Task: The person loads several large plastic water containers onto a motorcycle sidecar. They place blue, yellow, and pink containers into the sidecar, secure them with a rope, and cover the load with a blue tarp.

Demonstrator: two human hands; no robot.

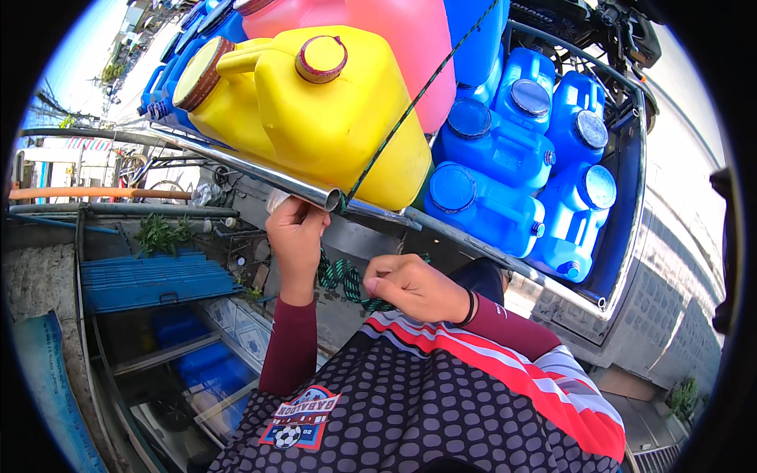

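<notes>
Head view: the green-and-black braided rope (344,273) runs straight and diagonal from the upper right, across the yellow plastic jug (339,126), to the open end of the silver metal tube (268,175); slack coils hang between my hands. My left hand (293,240) has fingers bunched against the tube; their grip is hidden. My right hand (418,288) has fingers curled closed around the rope.
</notes>
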